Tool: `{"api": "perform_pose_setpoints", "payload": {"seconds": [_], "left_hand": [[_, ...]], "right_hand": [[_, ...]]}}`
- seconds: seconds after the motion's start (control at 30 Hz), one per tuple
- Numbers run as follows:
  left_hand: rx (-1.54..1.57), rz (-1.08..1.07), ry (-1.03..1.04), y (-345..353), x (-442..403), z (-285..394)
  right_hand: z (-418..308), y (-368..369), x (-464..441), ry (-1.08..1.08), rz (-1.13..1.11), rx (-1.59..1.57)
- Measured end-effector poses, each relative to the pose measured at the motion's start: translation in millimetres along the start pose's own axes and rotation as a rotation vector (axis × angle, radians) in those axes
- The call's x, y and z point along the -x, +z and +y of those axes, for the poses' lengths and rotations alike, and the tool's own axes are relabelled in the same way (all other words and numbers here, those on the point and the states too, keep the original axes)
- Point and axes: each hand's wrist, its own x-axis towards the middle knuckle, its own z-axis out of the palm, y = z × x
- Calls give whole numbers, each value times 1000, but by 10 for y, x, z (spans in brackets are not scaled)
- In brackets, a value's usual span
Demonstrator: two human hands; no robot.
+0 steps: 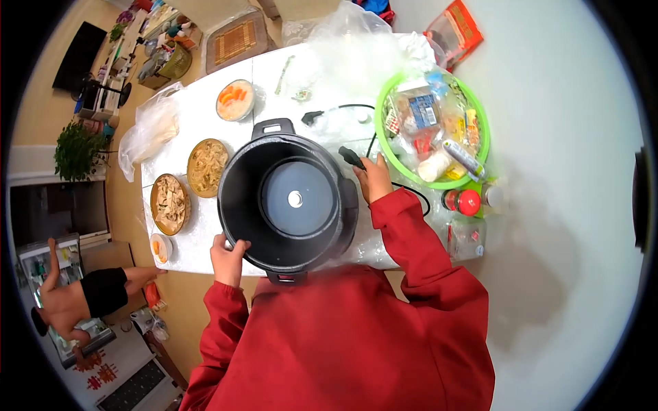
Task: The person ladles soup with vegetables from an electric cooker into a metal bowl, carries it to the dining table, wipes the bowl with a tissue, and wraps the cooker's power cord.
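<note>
A black electric pressure cooker (241,198) stands at the table's front edge with no lid and no inner pot; a round grey heating plate (301,209) shows at its bottom. My left hand (228,260) grips the cooker's near-left rim, thumb over the edge and fingers outside. On the cooker's right, my right hand (374,179) is closed around a black plug (351,158) with a cord trailing behind it. A second black plug (312,118) lies on the table behind the cooker, at the end of a cord.
Two dishes of food (208,168) (170,204), a bowl with orange slices (235,101) and a small cup (161,248) stand left. A green basket of packages (485,140), a red-lidded jar (468,203) and a plastic container (467,240) are right. A person (72,294) stands at an open refrigerator.
</note>
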Motion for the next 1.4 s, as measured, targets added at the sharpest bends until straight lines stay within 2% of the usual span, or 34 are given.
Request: {"api": "perform_pose_setpoints", "payload": {"seconds": [0.13, 0.17, 0.23, 0.3, 0.33, 0.43, 0.47, 0.5, 0.57, 0.67, 0.73, 0.77, 0.8, 0.83, 1.0, 1.1, 1.2, 1.4], "left_hand": [[-22, 23, -41, -69, 91, -57], [-18, 22, -49, -77, 114, -86], [-93, 38, -37, -76, 121, -71], [-123, 51, -35, -73, 110, -40], [-140, 40, 37, -101, 92, -93], [-91, 53, -21, -125, 49, -146], [-154, -18, -117, -160, 12, -187], [-8, -193, -250, -191, 9, -22], [171, -232, -407, -124, 82, 150], [368, -261, -379, -100, 45, -17], [408, -270, -338, -102, 29, -92], [421, -272, -343, -110, 33, -108], [429, -277, -349, -114, 32, -117], [435, -285, -353, -97, 34, -108], [487, -350, -390, -82, 108, 33], [480, -401, -446, -42, 164, 132], [466, -462, -467, 62, 311, 184], [450, -590, -430, 577, 625, 290]], "right_hand": [[221, 263, -215, 155, -91, -26], [247, 286, -171, 56, 39, -31], [-56, 43, -191, 58, 65, -176], [-371, -243, -190, 66, -3, -277], [-581, -401, -193, 49, 19, -403], [-1004, -842, -201, -48, 22, -660], [-1147, -997, -203, -82, 23, -753], [-1277, -1151, -199, -115, 25, -847], [-1416, -1471, -147, -236, 51, -703], [-1415, -1909, 75, -502, 261, -401], [-1501, -2134, 300, -539, 355, -621], [-1537, -2209, 426, -532, 427, -832], [-1509, -2341, 529, -577, 539, -649], [-1431, -2431, 622, -615, 650, -606], [-1288, -2861, 1367, -350, 985, -393], [-1086, -3057, 1723, -393, 990, -244], [-1022, -3084, 1992, -356, 1051, -353], [-899, -3219, 2307, -335, 1084, -230]]}}
